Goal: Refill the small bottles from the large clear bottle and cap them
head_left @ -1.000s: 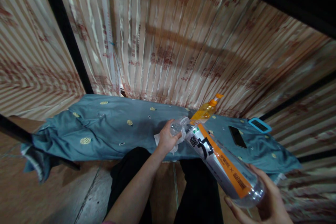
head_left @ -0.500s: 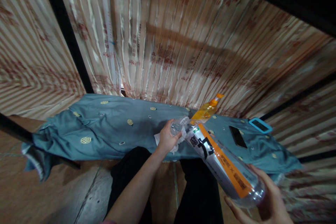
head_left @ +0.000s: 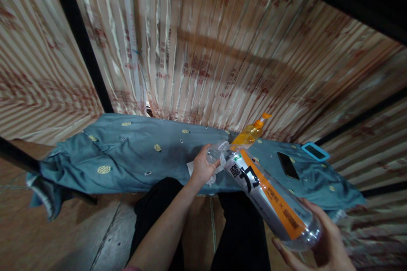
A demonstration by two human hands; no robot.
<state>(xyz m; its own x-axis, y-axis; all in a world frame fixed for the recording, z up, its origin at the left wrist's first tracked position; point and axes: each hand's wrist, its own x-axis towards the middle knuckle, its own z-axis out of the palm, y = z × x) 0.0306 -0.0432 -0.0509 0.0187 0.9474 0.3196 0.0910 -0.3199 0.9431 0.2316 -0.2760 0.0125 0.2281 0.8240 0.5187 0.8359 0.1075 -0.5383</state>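
A large clear plastic bottle [head_left: 267, 197] with a grey and orange label lies tilted in front of me, neck pointing away. My right hand [head_left: 321, 247] cups its base from below at the lower right. My left hand [head_left: 201, 166] presses a white tissue [head_left: 212, 172] against the bottle's neck and shoulder. Both hands are above my lap, just before a table covered with a blue patterned cloth [head_left: 133, 156].
An orange drink bottle [head_left: 249, 133] stands on the cloth behind the clear bottle. A black phone [head_left: 288, 165] and a blue-framed device [head_left: 314, 151] lie to the right. Striped curtains hang behind the table. My dark trousers are below.
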